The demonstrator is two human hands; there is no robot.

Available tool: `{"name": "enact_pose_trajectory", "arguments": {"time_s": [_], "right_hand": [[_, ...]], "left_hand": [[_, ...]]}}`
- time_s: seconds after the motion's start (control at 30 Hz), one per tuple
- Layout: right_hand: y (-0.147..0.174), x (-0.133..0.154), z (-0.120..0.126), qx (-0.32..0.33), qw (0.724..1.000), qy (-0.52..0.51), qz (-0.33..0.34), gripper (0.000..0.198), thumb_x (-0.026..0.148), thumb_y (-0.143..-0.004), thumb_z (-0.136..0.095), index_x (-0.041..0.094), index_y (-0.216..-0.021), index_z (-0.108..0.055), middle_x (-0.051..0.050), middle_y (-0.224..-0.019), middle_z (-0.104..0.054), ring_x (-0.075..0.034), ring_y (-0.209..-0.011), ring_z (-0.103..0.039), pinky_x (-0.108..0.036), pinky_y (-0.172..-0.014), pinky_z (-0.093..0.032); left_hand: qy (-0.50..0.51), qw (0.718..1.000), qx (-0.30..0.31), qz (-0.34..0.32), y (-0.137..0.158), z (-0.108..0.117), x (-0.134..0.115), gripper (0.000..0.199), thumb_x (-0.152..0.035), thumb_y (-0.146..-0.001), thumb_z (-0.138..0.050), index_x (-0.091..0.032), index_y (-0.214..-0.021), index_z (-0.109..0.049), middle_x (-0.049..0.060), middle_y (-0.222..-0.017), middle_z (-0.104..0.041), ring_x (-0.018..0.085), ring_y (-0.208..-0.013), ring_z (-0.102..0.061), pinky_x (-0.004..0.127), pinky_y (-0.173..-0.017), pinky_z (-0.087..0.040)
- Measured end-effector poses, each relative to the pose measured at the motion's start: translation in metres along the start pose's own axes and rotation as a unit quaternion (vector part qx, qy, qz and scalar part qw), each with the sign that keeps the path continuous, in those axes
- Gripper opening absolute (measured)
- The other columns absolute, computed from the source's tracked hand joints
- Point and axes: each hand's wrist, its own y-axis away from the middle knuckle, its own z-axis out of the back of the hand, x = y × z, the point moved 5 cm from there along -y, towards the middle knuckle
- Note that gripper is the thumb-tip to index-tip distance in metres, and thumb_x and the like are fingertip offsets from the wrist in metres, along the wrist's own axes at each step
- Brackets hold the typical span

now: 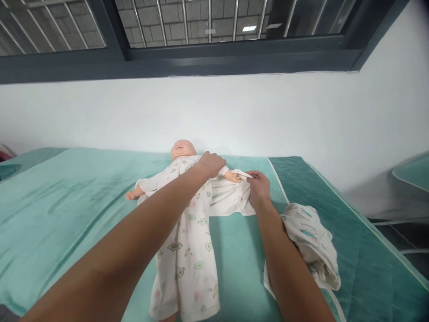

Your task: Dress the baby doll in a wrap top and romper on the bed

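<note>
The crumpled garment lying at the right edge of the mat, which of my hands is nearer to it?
Right. The right hand pinches white cloth by the doll's hand, just up the mat from the crumpled garment. The left hand rests on the doll's shoulder, farther away.

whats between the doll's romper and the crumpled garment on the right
In the head view, bare teal mat and the person's right forearm lie between the romper and the crumpled garment.

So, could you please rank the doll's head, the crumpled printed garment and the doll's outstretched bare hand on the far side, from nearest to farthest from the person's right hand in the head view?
From the right hand:
1. Crumpled printed garment, just right of the forearm.
2. Doll's head, up and left.
3. Doll's bare hand, far left on the green cover.
</note>
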Motion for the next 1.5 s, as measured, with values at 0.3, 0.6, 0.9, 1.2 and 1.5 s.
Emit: {"name": "enact_pose_trajectory", "arguments": {"time_s": [0.3, 0.6, 0.9, 1.2, 1.5], "right_hand": [[0.000, 0.002, 0.001, 0.005, 0.979, -0.203, -0.022, 0.032, 0.017, -0.057, -0.049, 0.024, -0.088, -0.049, -0.007, -0.114, -0.069, -0.021, -0.103, -0.069, -0.036, -0.082, -0.057], [0.008, 0.017, 0.003, -0.062, 0.982, -0.162, 0.067, 0.027, 0.015, -0.058, -0.048, 0.018, -0.078, -0.066, -0.004, -0.089, -0.073, -0.019, -0.095, -0.067, -0.035, -0.093, -0.048], [0.044, 0.019, -0.038, 0.083, 0.959, 0.204, 0.177, 0.035, 0.036, -0.084, -0.047, 0.020, -0.109, -0.065, -0.010, -0.113, -0.069, -0.028, -0.107, -0.059, -0.046, -0.096, -0.044], [0.063, 0.029, -0.079, 0.184, 0.924, 0.255, 0.218, 0.052, 0.057, -0.096, -0.033, 0.024, -0.131, -0.053, -0.009, -0.144, -0.052, -0.027, -0.140, -0.038, -0.054, -0.120, -0.011], [0.078, 0.077, -0.140, 0.245, 0.943, 0.155, 0.163, 0.038, 0.058, -0.087, -0.053, 0.023, -0.103, -0.056, -0.010, -0.140, -0.051, -0.027, -0.134, -0.042, -0.046, -0.111, -0.030]], "left_hand": [[0.036, 0.999, 0.002, -0.001, -0.015, -0.014, -0.015, 0.030, -0.014, -0.082, -0.059, -0.019, -0.113, -0.058, 0.012, -0.108, -0.068, 0.028, -0.102, -0.063, 0.039, -0.086, -0.044], [0.085, 0.994, -0.061, 0.012, 0.013, -0.023, -0.039, 0.030, -0.022, -0.089, -0.052, -0.014, -0.117, -0.057, 0.014, -0.122, -0.061, 0.030, -0.114, -0.056, 0.044, -0.091, -0.044], [0.381, 0.856, -0.319, 0.140, 0.122, -0.046, 0.056, 0.022, -0.027, -0.096, -0.043, -0.022, -0.106, -0.063, 0.003, -0.116, -0.067, 0.020, -0.111, -0.059, 0.035, -0.095, -0.044], [0.496, 0.773, -0.344, 0.194, 0.137, -0.102, 0.095, 0.034, -0.042, -0.094, -0.050, -0.020, -0.118, -0.061, 0.008, -0.127, -0.058, 0.023, -0.122, -0.051, 0.039, -0.109, -0.037], [0.446, 0.801, -0.346, 0.202, 0.137, -0.093, 0.090, 0.032, -0.045, -0.087, -0.062, -0.020, -0.107, -0.062, 0.007, -0.109, -0.061, 0.024, -0.109, -0.053, 0.040, -0.097, -0.041]]}}
